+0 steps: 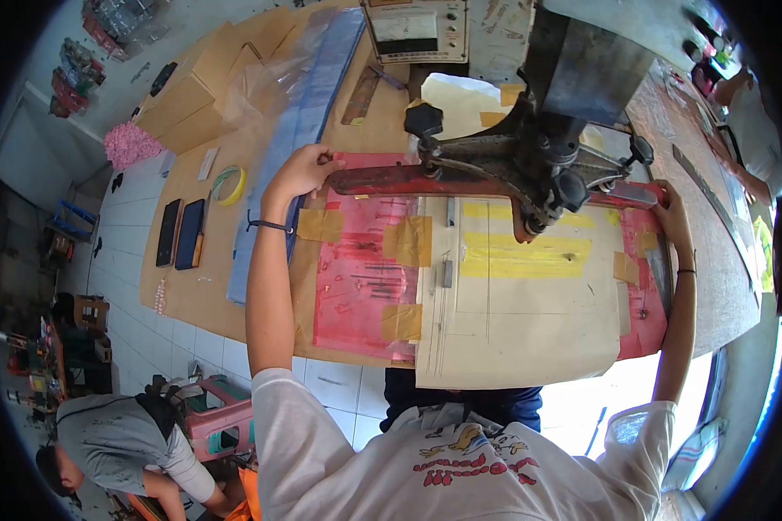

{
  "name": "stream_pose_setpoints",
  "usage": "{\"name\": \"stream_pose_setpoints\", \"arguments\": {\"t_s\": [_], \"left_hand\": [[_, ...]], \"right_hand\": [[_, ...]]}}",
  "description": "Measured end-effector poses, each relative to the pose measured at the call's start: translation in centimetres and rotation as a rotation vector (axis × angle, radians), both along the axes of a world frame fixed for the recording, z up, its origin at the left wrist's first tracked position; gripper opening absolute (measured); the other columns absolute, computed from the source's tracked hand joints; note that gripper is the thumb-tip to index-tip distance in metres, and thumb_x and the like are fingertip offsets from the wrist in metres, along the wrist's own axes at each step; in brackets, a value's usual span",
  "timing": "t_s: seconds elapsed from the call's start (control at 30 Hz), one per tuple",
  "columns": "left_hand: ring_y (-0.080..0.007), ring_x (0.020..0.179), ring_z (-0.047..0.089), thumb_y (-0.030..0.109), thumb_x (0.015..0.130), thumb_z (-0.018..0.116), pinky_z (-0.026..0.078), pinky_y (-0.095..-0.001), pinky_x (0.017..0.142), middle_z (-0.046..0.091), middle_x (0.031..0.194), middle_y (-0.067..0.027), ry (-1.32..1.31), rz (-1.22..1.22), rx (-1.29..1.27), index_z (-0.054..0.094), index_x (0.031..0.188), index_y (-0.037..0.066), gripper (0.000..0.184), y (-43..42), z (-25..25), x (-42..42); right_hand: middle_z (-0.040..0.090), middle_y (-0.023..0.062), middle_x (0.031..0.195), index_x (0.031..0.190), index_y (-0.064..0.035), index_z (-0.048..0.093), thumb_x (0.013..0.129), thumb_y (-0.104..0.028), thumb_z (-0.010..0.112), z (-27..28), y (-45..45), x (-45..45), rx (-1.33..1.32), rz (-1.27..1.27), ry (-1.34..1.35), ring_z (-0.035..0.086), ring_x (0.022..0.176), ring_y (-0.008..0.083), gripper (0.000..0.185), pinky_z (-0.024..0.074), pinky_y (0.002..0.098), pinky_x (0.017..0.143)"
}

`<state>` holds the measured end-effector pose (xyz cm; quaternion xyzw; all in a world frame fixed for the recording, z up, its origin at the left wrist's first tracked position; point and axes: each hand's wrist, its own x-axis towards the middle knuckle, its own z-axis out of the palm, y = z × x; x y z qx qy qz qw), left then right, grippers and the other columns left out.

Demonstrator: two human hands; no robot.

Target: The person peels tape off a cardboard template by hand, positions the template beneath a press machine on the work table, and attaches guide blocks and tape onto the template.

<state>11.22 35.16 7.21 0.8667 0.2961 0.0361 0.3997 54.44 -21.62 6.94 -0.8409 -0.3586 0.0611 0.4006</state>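
Note:
A long worn red metal bar (378, 181) hangs crosswise under the black bracket (539, 152) of a press. My left hand (302, 176) is closed around the bar's left end, the fingertips partly hidden. At the opposite end my right hand (673, 219) curls its fingers over the bar's tip. Below the bar lies a red sheet (356, 300) patched with brown tape (406, 241). On top of that rests a beige board (539, 334) with drawn lines, yellow tape strips (523, 256) and small metal pieces (448, 273).
Blue sheeting (308, 113) runs along the left, beside two phone-like dark items (182, 233) and a tape roll (228, 185). A control box (417, 30) stands behind. A person (122, 443) bends by a pink stool (217, 417); another person (756, 130) is at the right.

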Motion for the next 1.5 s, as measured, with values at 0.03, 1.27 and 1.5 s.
{"name": "stream_pose_setpoints", "arguments": {"t_s": [0.03,1.27,1.5], "left_hand": [[-0.011,0.042,0.052,0.023,0.094,0.068,0.04,-0.0291,0.039,0.058,0.061,-0.0026,0.002,-0.004,0.002,0.064,0.094,-0.001,0.024,0.1,-0.1,0.0],[-0.0284,0.146,0.031,0.039,0.067,0.085,0.026,-0.0502,0.118,0.036,0.155,-0.0124,-0.059,-0.562,0.411,0.045,0.147,0.01,0.094,-30.7,2.4,-11.5],[-0.0303,0.14,0.043,0.004,0.075,0.067,0.031,-0.0531,0.116,0.045,0.15,-0.0129,-0.32,-0.32,0.708,0.057,0.136,0.012,0.062,-34.7,-4.5,-12.3]], "right_hand": [[0.069,0.0064,0.098,0.122,-0.004,0.057,0.09,-0.01,0.067,-0.1,0.1,0.0,0.006,-0.02,-0.017,0.06,0.084,0.009,0.034,0.0489,0.0259,0.077],[0.07,0.0023,0.084,0.121,-0.0114,0.062,0.09,-0.023,0.068,0.4,0.8,-0.6,-0.093,-0.19,-0.256,0.053,0.064,0.0087,0.034,0.0428,0.029,0.061],[0.071,0.0034,0.085,0.124,-0.0142,0.062,0.09,-0.025,0.067,-0.6,0.3,0.8,-0.071,-0.15,-0.223,0.054,0.063,0.0099,0.036,0.0436,0.0304,0.061]]}}
